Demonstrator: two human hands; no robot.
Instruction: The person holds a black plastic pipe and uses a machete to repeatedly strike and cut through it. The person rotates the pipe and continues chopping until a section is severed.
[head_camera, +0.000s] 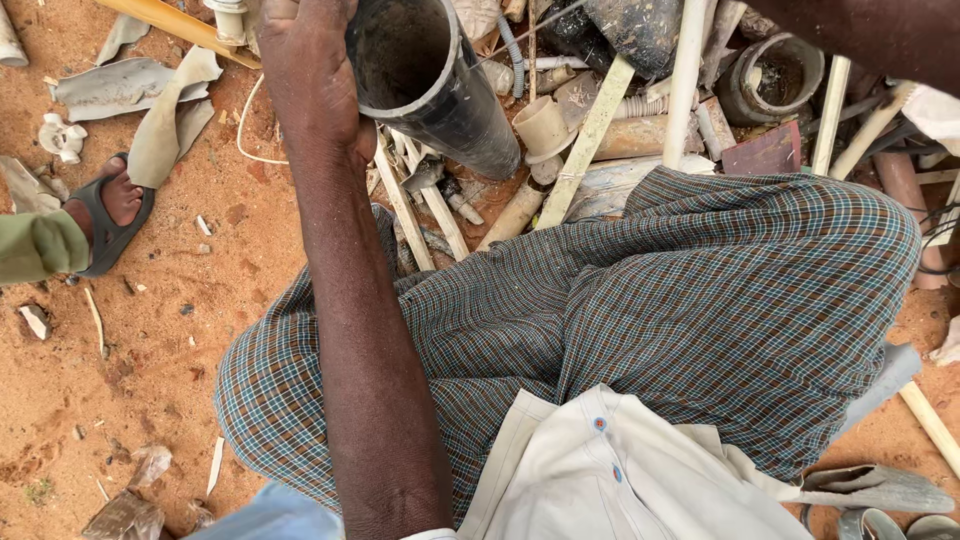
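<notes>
Nearest the lens, a pale buttoned shirt (620, 470) and checked cloth (700, 300) cover the seated person's lap. Left hand (305, 75) grips the rim of a wide black pipe (430, 80), lifted clear of the scrap pile (600, 130) beyond the knees. Right hand lies outside the view, its state unknown; most scrap remains heaped.

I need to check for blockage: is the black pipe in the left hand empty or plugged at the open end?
Empty as far as visible: the black pipe held by the left hand shows a dark, hollow mouth; deeper inside, cannot tell.
</notes>
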